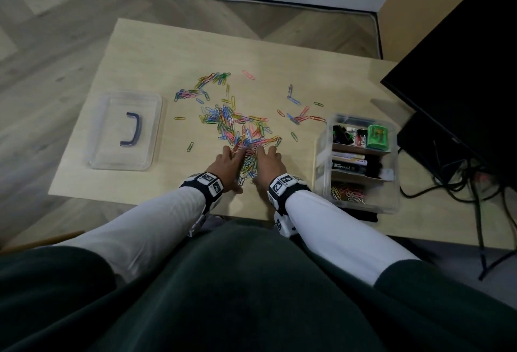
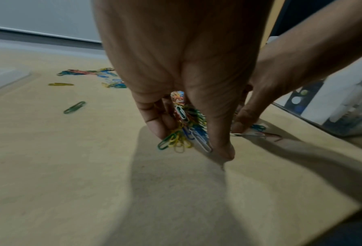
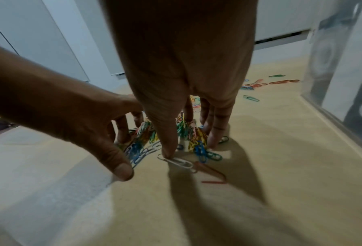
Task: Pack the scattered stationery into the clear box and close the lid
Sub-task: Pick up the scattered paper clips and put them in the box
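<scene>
Coloured paper clips (image 1: 223, 119) lie scattered over the middle of the wooden table (image 1: 156, 52). A heap of clips (image 1: 249, 161) sits between my two hands near the front edge. My left hand (image 1: 232, 158) curls fingers and thumb round a bunch of clips (image 2: 184, 133). My right hand (image 1: 265, 155) stands with straight fingers against the heap's right side, its thumb (image 3: 167, 149) pressing a white clip (image 3: 180, 162). The clear box (image 1: 321, 161) stands open to the right, with clips (image 1: 348, 193) in its near compartment. Its clear lid (image 1: 112, 116) lies flat at the left.
Behind the box, a black monitor (image 1: 461, 71) stands at the right with cables (image 1: 447, 183) beside it. The box's other compartments hold binder clips, a green item (image 1: 377, 136) and pens. Loose clips (image 1: 296, 116) lie between the heap and the box.
</scene>
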The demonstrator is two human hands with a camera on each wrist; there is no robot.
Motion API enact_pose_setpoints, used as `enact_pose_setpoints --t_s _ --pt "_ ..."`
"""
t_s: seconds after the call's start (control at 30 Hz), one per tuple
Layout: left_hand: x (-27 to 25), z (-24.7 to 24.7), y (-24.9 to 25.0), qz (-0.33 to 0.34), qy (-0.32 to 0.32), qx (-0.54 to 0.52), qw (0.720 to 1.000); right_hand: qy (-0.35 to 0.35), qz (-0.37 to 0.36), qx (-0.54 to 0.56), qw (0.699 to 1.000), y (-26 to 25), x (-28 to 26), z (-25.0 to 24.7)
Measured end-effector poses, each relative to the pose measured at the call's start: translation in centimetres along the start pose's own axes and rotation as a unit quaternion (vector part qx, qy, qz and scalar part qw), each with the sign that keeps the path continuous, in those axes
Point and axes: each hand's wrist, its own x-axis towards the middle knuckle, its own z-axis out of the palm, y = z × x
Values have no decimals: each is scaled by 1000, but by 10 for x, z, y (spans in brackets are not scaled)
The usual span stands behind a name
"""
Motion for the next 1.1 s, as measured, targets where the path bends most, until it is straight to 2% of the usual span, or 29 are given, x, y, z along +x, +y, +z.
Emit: enact_pose_setpoints --t_s 0.3,0.57,0.77,1.1 --pt "10 -4 0 18 7 -13 1000 5 -34 -15 999 -7 7 -5" --pt "19 -13 -9 23 25 -26 999 -3 -44 23 999 0 15 -11" --pt "22 -18 -20 27 66 -57 996 47 -39 78 995 15 19 -17" --pt "15 -25 -26 8 125 -115 986 36 -29 65 997 28 19 -24"
